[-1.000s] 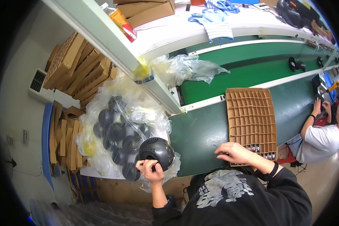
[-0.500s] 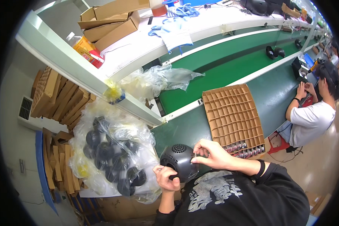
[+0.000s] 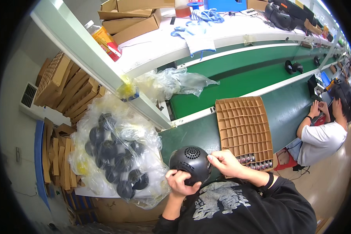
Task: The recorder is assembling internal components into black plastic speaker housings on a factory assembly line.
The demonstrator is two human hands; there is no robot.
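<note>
A black, rounded plastic housing (image 3: 194, 158) is held in front of my torso at the near edge of the green bench. A disc of round holes and several slots show on its upper face. My left hand (image 3: 182, 182) grips its lower left edge, fingers curled over the rim and thumb underneath. At its right side my right hand (image 3: 227, 163) is closed, thumb and forefinger pressed together against the shell. Whatever lies between those fingertips is hidden. Right of the housing is a cardboard divider tray (image 3: 243, 124), with shiny metal parts (image 3: 257, 162) in its near cells.
Left of the bench, a clear plastic bag (image 3: 144, 134) holds several black round shells (image 3: 109, 150). Stacked cardboard dividers (image 3: 66, 85) stand farther left. A pale post (image 3: 93, 66) rises beyond the bag. Past a green conveyor (image 3: 238, 74) runs a white shelf. A co-worker (image 3: 323, 132) sits at right.
The housing has turned slightly, showing more of its holed face. My left fingers have moved farther over its rim. A thin, light piece seen earlier at my right fingertips no longer shows.
</note>
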